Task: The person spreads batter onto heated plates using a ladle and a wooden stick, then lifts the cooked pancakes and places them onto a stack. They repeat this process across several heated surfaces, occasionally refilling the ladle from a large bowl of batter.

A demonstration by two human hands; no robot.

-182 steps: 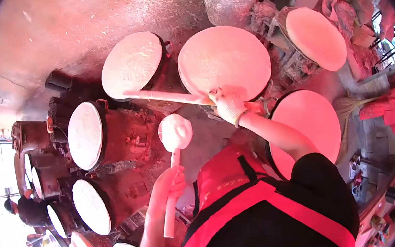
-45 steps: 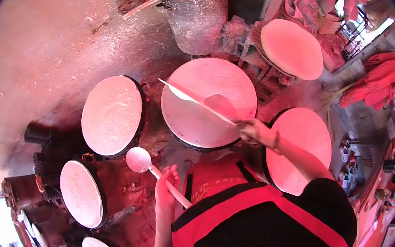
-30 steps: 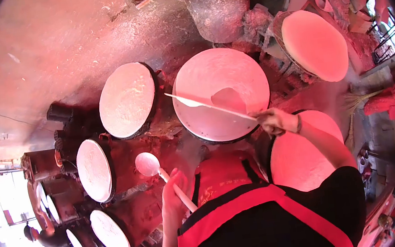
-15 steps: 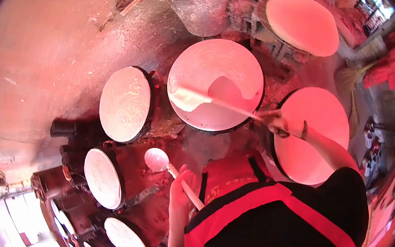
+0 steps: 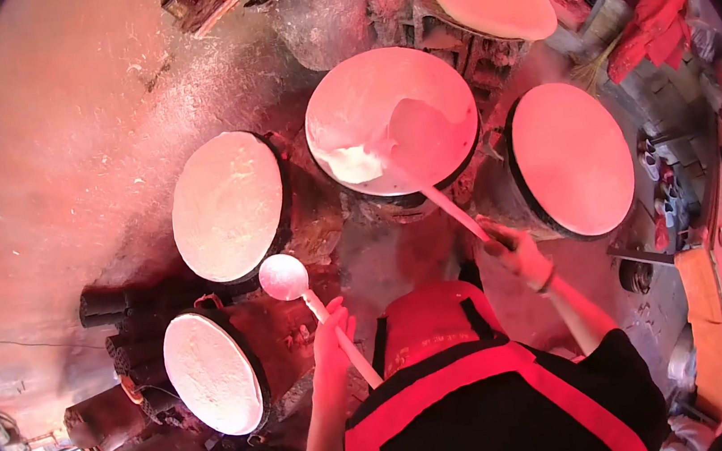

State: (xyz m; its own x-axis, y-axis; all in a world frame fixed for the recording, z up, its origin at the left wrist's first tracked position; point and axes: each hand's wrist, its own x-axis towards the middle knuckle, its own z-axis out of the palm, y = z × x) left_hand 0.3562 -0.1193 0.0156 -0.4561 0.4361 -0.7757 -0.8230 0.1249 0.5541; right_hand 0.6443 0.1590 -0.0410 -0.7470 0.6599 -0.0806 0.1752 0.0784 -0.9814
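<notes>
My right hand is closed round the end of a long wooden stick. The stick reaches over a large round pan at upper centre. Its far end lies at a pale, folded mass at the pan's lower left, beside a darker bare patch. My left hand grips the handle of a ladle, whose round bowl is raised in front, between the pans on the left. The ladle's handle slants down toward my red apron.
More round pans with pale surfaces stand at the left, lower left and right. A pale disc lies at the upper right, near red cloth. Dark cylinders lie at the left.
My view has shifted. The stick's far end has moved toward the pan's lower edge, and my right hand is drawn closer to my body. My left hand still holds the ladle.
</notes>
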